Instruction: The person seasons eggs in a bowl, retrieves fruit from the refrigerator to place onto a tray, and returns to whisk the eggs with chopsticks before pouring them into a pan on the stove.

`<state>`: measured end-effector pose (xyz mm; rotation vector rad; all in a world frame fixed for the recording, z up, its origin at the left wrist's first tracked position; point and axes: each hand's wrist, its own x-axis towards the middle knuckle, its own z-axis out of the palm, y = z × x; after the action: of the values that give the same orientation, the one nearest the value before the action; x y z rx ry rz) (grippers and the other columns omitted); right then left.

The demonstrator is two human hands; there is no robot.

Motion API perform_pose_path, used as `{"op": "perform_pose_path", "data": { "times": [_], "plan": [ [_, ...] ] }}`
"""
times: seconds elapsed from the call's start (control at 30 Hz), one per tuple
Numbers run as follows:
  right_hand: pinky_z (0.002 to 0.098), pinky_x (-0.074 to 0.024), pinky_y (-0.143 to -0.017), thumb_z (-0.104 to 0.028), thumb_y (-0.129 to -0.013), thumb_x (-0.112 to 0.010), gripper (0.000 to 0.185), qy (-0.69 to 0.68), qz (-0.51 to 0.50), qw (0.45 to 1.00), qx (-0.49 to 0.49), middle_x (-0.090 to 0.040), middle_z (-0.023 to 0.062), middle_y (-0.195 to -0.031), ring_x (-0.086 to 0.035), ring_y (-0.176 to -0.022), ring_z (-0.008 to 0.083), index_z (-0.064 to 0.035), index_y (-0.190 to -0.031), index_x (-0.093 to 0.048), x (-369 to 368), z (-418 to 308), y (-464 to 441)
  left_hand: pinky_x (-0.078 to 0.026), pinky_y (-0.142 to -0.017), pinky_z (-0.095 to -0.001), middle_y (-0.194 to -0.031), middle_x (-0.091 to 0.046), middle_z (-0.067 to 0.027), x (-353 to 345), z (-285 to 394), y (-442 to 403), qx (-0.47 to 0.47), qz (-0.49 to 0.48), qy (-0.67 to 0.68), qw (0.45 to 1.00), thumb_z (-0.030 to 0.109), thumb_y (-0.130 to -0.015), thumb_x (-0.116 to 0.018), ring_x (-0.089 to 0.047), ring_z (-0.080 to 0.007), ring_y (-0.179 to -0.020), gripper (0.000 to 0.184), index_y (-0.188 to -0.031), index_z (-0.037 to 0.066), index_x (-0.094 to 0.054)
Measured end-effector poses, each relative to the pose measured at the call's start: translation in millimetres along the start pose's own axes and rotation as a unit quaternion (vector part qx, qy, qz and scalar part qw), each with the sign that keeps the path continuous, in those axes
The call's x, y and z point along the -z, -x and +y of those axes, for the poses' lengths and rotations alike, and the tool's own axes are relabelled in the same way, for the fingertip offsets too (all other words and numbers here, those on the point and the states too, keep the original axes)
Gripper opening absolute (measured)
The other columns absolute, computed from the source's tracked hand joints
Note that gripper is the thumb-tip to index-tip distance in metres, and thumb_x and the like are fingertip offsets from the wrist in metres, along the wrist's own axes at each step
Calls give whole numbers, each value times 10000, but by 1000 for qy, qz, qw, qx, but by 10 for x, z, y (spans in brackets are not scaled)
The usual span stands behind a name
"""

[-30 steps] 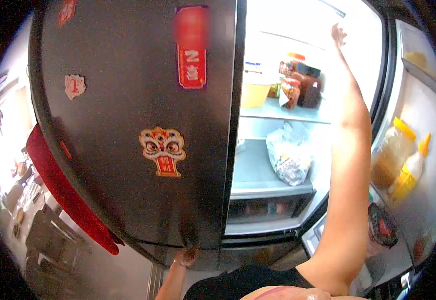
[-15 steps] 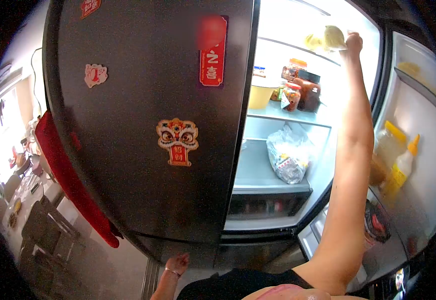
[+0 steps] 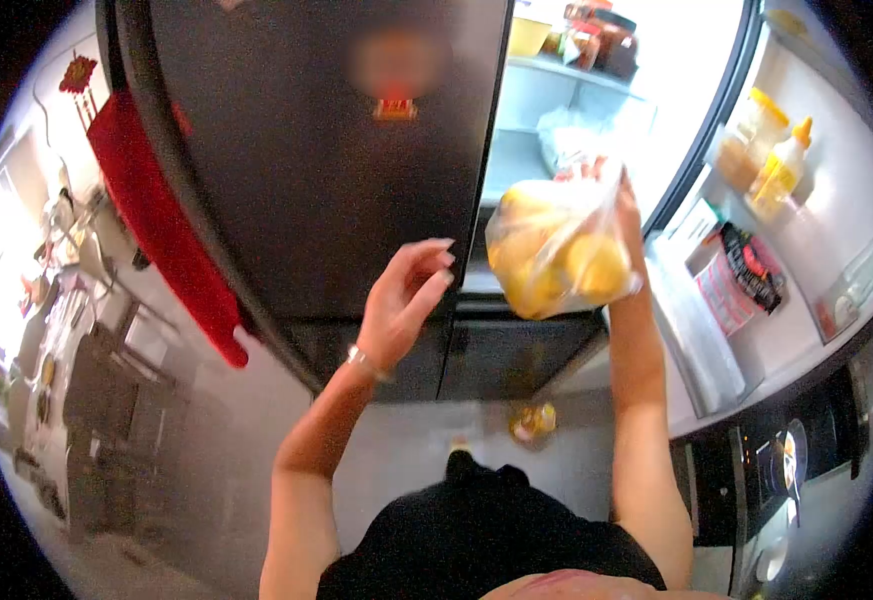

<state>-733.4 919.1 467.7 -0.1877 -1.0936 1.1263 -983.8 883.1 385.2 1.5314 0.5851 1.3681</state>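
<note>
Bagged yellow fruit (image 3: 531, 245) hangs just right of the frame's centre, its clear plastic pinched near the top by the right grip (image 3: 630, 208). The bag's bunched neck points to the upper right; its long axis slants from there to the lower left, where the fruit bulges. Plastic covers part of that grip, so the exact finger contact is unclear, and creases and blur make the fruit hard to count. Left of centre, the left grip (image 3: 406, 300) is spread, thumb apart from curved fingers, near the bag but not touching it. Farther out, glare washes over a pale plastic bag (image 3: 564, 135) on the fridge shelf. Jars (image 3: 616, 48) crowd the upper edge, and a dark door (image 3: 356, 210) carries a smeared, illegible sticker (image 3: 395, 105). A yellowish object (image 3: 533, 422) on the floor, lower centre, is too blurred to name.
</note>
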Motion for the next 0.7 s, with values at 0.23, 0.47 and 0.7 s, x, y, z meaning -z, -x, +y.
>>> {"op": "perform_pose_path", "data": {
  "times": [0.23,0.47,0.7],
  "plan": [
    [298,-454,-779,-163,-938,-429,125,69,28,992,-98,-555,78,-894,-537,-859,163,-54,-912,-483,361,599,1362,-478,-754,-265,-1057,-519,-86,-642,-439,329,5,-122,-201,972,284,-781,-663,-546,-147,-879,585,-1260,35,-438],
    [326,-356,-949,-47,-781,-569,194,513,6,857,44,-552,128,-1119,-501,-1070,254,-30,-972,-600,431,-96,2018,-521,-769,-353,-937,-622,-88,-906,-1072,781,271,108,317,903,36,-858,-503,-614,-191,-844,126,-951,10,-584],
    [305,-489,-771,-116,-859,-568,172,636,379,481,470,-589,147,-903,-592,-813,228,33,-940,-594,1455,-2521,3141,-499,-810,-412,-940,-624,-99,-566,-1486,1218,316,201,421,827,117,-876,-517,-615,-232,-848,136,-957,34,-589]
  ]
}}
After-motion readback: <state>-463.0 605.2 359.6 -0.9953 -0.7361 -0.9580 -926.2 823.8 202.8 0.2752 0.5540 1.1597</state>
